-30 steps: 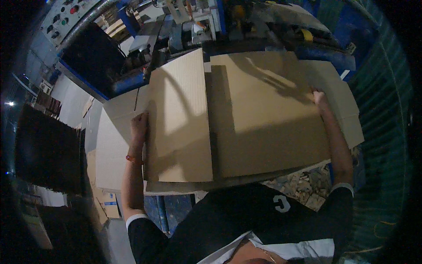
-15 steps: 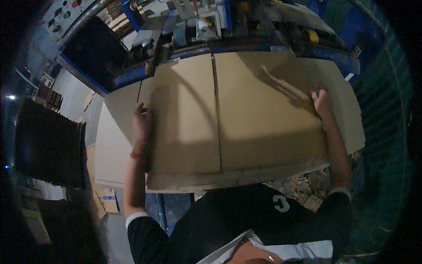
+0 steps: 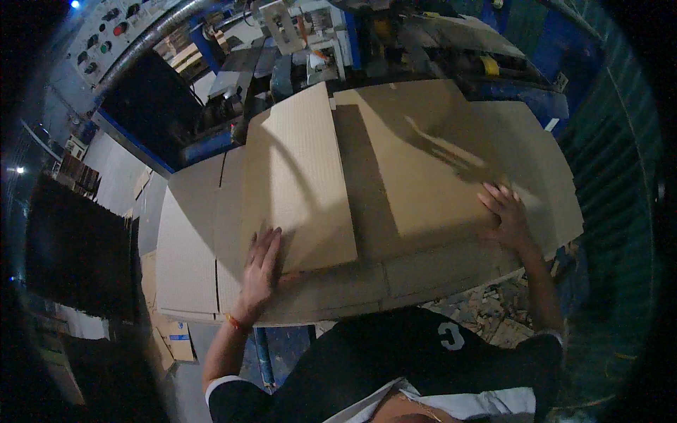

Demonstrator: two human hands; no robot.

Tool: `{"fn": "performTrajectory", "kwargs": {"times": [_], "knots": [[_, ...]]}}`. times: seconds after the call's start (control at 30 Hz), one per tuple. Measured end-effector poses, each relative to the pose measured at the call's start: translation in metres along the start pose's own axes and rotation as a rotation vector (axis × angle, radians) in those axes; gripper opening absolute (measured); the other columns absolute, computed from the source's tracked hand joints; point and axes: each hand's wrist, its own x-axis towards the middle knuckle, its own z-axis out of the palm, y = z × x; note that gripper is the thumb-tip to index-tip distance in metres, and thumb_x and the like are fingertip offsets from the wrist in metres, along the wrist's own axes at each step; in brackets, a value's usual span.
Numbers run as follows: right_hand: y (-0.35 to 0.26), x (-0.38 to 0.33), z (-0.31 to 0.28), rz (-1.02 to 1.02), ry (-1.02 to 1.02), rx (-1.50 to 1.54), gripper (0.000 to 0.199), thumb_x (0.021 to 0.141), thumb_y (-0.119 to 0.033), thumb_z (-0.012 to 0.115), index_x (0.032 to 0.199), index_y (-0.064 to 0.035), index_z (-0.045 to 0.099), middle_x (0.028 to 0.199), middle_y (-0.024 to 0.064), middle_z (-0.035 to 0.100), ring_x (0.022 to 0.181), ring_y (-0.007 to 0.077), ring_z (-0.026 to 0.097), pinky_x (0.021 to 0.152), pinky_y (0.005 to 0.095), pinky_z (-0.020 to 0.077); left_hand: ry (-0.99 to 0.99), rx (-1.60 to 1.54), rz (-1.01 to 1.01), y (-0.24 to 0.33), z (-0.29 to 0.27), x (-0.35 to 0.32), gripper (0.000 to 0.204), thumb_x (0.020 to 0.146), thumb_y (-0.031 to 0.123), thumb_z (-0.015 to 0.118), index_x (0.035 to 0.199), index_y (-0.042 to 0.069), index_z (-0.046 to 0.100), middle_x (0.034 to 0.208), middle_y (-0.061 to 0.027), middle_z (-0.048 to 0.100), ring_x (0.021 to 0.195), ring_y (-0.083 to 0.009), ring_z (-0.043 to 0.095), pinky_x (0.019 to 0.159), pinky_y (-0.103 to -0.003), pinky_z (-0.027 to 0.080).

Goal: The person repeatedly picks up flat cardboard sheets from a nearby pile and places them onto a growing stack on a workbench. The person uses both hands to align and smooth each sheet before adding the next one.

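Observation:
A large flat cardboard sheet (image 3: 192, 247) lies in front of me, its ends reaching far to the left and right. Two brown cardboard panels rest over its middle: the left panel (image 3: 300, 169) has its inner edge raised, and the right panel (image 3: 416, 158) lies flatter. A wide, shadowed gap separates them. With fingers stretched out, my left hand (image 3: 261, 271) touches the left panel near its front left corner. My right hand (image 3: 505, 215) is spread on the front right part of the right panel. Neither hand is wrapped around anything.
Beyond the cardboard's far edge stands a blue machine (image 3: 310, 67) with rollers and metal parts. A control panel (image 3: 106, 35) with buttons is at the upper left. Cardboard scraps (image 3: 486, 314) lie below the near edge, and a green corrugated wall (image 3: 620, 211) runs along the right.
Both hands have moved nearer to me, the left one also rightward. The gap between the panels has widened, and the left panel's inner edge has lifted.

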Motion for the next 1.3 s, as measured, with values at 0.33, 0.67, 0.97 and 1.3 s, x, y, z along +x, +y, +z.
{"fn": "performTrajectory", "kwargs": {"times": [0.33, 0.67, 0.97, 1.3], "knots": [[0.016, 0.142, 0.035, 0.357, -0.066, -0.116, 0.061, 0.081, -0.04, 0.06, 0.134, -0.0162, 0.04, 0.143, 0.016, 0.03, 0.131, 0.0366, 0.026, 0.103, 0.0544, 0.0264, 0.456, 0.05, -0.031, -0.09, 0.026, 0.148, 0.081, 0.075, 0.037, 0.069, 0.134, -0.002, 0.031, 0.131, -0.0241, 0.039, 0.12, -0.0407, 0.038, 0.101, -0.045, 0.031], [-0.008, -0.073, 0.006, 0.918, 0.498, -0.108, 0.057, 0.084, -0.031, 0.057, 0.132, -0.0051, 0.04, 0.139, 0.026, 0.03, 0.131, 0.0414, 0.025, 0.103, 0.0544, 0.0243, 0.668, 0.478, -1.044, -0.114, -0.014, -0.07, 0.071, 0.08, 0.034, 0.064, 0.133, -0.003, 0.034, 0.132, -0.0225, 0.041, 0.12, -0.0349, 0.042, 0.099, -0.04, 0.035], [-0.005, -0.085, 0.049, 1.098, 0.781, -0.002, 0.055, 0.089, -0.031, 0.054, 0.131, 0.0003, 0.039, 0.132, 0.0242, 0.04, 0.127, 0.0347, 0.032, 0.103, 0.0422, 0.0298, 0.729, -0.206, -1.524, -0.117, -0.018, -0.146, 0.076, 0.082, 0.049, 0.057, 0.133, -0.003, 0.035, 0.126, -0.0231, 0.047, 0.111, -0.0377, 0.049, 0.09, -0.043, 0.043], [0.029, -0.066, -0.023, 0.672, 1.571, 1.245, 0.046, 0.086, -0.009, 0.053, 0.13, -0.0013, 0.039, 0.123, 0.0126, 0.05, 0.109, 0.022, 0.049, 0.092, 0.032, 0.0391, 0.872, 0.092, -0.094, -0.219, -0.013, -0.237, 0.048, 0.089, 0.028, 0.052, 0.129, 0.004, 0.042, 0.129, -0.0169, 0.045, 0.12, -0.0273, 0.044, 0.1, -0.045, 0.037]]}}
